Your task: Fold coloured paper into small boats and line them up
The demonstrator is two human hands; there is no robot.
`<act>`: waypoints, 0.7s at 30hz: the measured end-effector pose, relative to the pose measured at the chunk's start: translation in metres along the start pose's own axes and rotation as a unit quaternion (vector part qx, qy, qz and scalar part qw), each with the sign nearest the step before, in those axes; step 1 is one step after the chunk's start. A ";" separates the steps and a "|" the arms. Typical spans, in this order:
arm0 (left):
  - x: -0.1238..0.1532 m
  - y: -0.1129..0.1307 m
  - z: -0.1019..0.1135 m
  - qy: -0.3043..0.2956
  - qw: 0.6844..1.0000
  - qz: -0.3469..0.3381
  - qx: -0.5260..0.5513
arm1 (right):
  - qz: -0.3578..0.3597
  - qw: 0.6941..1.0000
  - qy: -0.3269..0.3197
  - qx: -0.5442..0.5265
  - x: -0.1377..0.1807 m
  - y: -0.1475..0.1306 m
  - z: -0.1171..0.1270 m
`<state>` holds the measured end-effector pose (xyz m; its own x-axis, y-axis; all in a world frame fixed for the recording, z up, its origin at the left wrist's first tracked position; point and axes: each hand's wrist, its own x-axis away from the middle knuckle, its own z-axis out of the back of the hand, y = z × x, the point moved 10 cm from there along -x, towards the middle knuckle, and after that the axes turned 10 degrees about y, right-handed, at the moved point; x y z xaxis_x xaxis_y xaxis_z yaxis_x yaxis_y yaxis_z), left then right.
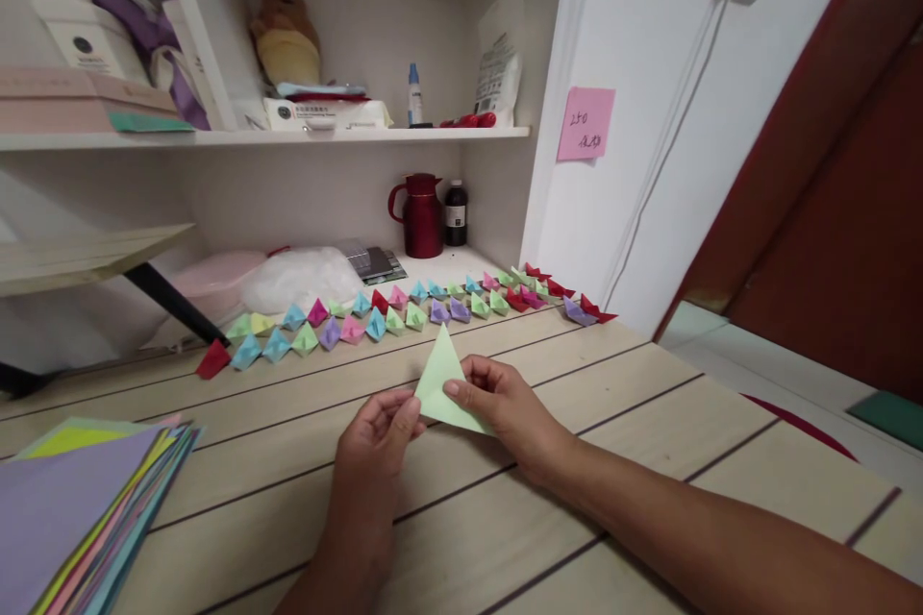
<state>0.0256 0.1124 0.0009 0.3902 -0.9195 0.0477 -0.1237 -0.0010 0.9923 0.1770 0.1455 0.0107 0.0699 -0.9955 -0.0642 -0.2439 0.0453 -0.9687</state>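
Observation:
A pale green sheet of paper (445, 384), folded into a triangle, is held above the wooden table with one point facing away from me. My left hand (382, 432) pinches its left corner between thumb and fingers. On the right side, my right hand (509, 408) grips the paper, thumb on top and fingers behind. The fingers cover parts of its edges. Beyond it stand rows of small folded paper boats (375, 322) in red, blue, green, pink and purple.
A stack of coloured paper (87, 509) lies at the near left. A plastic bag (303, 283), a dark red jug (422, 216) and a dark bottle (456, 213) stand behind the boats under a shelf (361, 140). A raised wooden board (87, 255) juts in at left.

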 end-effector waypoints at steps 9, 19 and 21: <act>0.003 0.003 0.005 0.012 0.999 -0.020 -0.038 | 0.036 0.998 -0.028 0.043 0.003 -0.005 -0.006; 0.000 -0.003 -0.002 -0.018 0.999 -0.004 -0.029 | 0.032 0.999 -0.021 0.033 0.006 -0.011 -0.009; -0.003 -0.006 0.000 -0.013 1.000 0.004 -0.012 | 0.030 0.999 -0.021 0.021 0.005 -0.012 -0.009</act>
<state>0.0256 0.1151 -0.0053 0.3649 -0.9295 0.0533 -0.1055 0.0156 0.9943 0.1720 0.1389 0.0243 0.0965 -0.9867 -0.1310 -0.2090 0.1086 -0.9719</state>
